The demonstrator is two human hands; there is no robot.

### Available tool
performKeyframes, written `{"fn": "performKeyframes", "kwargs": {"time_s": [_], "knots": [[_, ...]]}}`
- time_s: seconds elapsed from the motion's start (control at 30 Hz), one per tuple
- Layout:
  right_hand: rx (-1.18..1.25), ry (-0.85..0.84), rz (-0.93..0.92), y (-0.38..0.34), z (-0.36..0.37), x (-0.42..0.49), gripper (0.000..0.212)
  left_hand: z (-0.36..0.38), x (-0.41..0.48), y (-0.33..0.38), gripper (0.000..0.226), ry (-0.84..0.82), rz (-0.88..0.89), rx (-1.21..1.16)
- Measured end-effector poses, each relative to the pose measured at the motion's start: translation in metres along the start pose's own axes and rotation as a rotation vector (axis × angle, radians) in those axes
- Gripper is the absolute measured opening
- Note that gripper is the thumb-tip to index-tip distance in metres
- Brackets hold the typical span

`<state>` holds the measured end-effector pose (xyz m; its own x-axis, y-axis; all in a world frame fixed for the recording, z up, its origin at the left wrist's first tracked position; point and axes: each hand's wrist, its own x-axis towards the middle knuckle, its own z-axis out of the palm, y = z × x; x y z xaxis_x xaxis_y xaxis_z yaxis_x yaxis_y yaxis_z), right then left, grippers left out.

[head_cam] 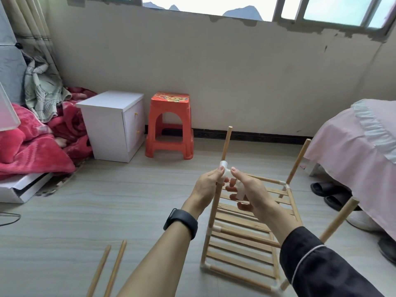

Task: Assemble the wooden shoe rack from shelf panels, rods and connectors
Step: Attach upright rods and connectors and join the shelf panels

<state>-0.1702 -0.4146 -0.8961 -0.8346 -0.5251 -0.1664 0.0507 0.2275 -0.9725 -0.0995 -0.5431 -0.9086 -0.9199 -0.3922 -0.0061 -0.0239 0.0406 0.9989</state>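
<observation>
Fingertips of our left grip [205, 183] pinched the white connector [224, 168] atop the near-left rod [214, 204]; our right grip [249, 187] touched its side while curled round spare connectors [240, 189]. Pushing off-axis could, we judged, tilt it, lever the rod from its lower socket [215, 228], or spill the spare connectors onto the shelf panel [242, 245] lying on the floor [107, 200] below.

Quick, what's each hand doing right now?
Left hand: pinches the white connector on the upright rod.
Right hand: holds a spare connector.
</observation>
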Motion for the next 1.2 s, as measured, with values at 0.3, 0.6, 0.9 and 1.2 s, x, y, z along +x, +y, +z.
{"fn": "performKeyframes", "kwargs": {"time_s": [0.3,0.6,0.9,1.2], "knots": [[-0.093,0.095,-0.025,0.001,-0.054,-0.014,0.032,0.009,-0.002,0.002,0.048,0.105,0.088,0.028],[-0.448,0.652,-0.404,0.014,-0.167,-0.05,0.033,0.057,0.001,-0.005,0.066,0.357,0.374,0.87],[-0.389,0.709,-0.391,0.052,-0.218,-0.057,0.056,0.077,0.008,-0.024,0.062,0.5,0.503,0.715],[-0.277,0.689,-0.453,0.055,-0.221,-0.049,0.058,0.075,0.017,-0.032,0.051,0.534,0.499,0.663]]}}
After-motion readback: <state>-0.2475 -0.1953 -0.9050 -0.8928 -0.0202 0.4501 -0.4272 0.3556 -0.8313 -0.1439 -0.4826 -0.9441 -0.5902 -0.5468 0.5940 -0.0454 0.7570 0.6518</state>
